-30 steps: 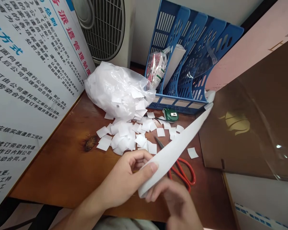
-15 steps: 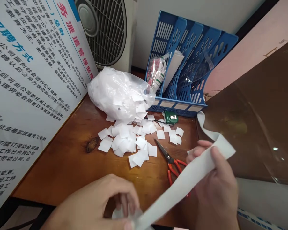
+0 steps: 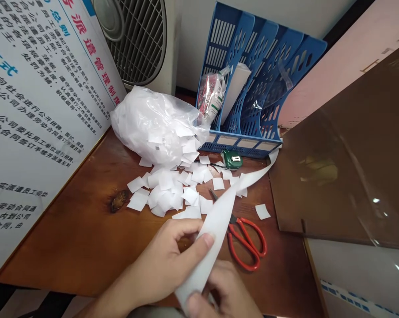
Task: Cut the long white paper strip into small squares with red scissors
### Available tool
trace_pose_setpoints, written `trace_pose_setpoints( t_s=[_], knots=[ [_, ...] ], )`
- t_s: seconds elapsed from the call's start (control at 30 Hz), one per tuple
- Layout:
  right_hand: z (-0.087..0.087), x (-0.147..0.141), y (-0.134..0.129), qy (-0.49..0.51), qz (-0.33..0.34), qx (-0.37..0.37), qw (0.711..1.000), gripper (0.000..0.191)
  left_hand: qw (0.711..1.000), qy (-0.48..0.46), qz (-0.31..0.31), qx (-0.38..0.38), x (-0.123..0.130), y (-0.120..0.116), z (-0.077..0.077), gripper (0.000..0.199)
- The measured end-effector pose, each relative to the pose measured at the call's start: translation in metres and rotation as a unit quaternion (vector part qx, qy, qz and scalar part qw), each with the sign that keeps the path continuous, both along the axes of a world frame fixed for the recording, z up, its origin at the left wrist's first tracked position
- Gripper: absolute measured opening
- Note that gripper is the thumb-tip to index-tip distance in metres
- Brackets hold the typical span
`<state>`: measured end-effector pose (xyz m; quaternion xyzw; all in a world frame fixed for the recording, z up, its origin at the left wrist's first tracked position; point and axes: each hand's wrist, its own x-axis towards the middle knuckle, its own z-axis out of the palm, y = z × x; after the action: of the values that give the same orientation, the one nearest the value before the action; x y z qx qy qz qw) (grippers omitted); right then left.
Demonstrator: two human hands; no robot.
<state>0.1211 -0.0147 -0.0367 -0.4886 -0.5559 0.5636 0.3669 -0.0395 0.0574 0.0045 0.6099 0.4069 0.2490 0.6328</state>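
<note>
The left hand [image 3: 169, 260] pinches a white strip [image 3: 215, 221], thumb pressed on its upper face and fingers curled round behind; the right hand [image 3: 227, 287], just below at about five o'clock, is clamped on the strip's near end, thumb on top, its other fingers partly hidden. From that grip the strip rises toward one o'clock, twists partway, and narrows to the right front corner of a blue file rack [image 3: 252, 143]; where it finishes is hard to tell. Red-handled scissors [image 3: 248, 245] lie near the right hand, toward two o'clock, their blades partly covered by the strip. Farther along two o'clock sits a single white square [image 3: 262, 211]. At eleven o'clock a pile of white squares [image 3: 166, 190] spreads over the wooden table [image 3: 70, 238], running back to a translucent plastic bag [image 3: 153, 119] with more at its mouth. A green tape measure [image 3: 232, 160] rests at one o'clock, just before the rack. Beyond the bag stands a fan [image 3: 139, 44].
</note>
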Motion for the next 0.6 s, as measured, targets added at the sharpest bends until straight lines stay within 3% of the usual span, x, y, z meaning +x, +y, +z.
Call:
trace_pose_setpoints(
  t_s=[0.03, 0.1, 0.13, 0.27, 0.37, 0.6],
  knots=[
    [-0.003, 0.007, 0.004, 0.074, -0.033, -0.029, 0.996, 0.043, 1.000, 0.008, -0.006, 0.022, -0.003, -0.001, -0.001, 0.039],
    [-0.004, 0.022, 0.017, 0.259, -0.081, -0.089, 0.958, 0.066, 0.996, 0.031, -0.045, 0.067, -0.011, -0.004, -0.001, 0.036],
    [-0.001, 0.028, 0.024, 0.310, -0.107, -0.094, 0.940, 0.066, 0.993, 0.052, -0.041, 0.094, -0.015, -0.006, -0.001, 0.031],
    [0.022, 0.043, 0.058, 0.364, -0.220, -0.116, 0.898, 0.037, 0.984, 0.080, -0.077, 0.141, -0.023, -0.015, -0.004, 0.022],
    [0.038, 0.054, 0.079, 0.413, -0.289, -0.080, 0.860, 0.020, 0.980, 0.108, -0.102, 0.135, -0.025, -0.019, -0.009, 0.017],
    [0.046, 0.098, 0.115, 0.410, -0.410, -0.010, 0.815, 0.015, 0.979, 0.155, -0.047, 0.124, -0.044, -0.011, -0.013, 0.018]
  ],
)
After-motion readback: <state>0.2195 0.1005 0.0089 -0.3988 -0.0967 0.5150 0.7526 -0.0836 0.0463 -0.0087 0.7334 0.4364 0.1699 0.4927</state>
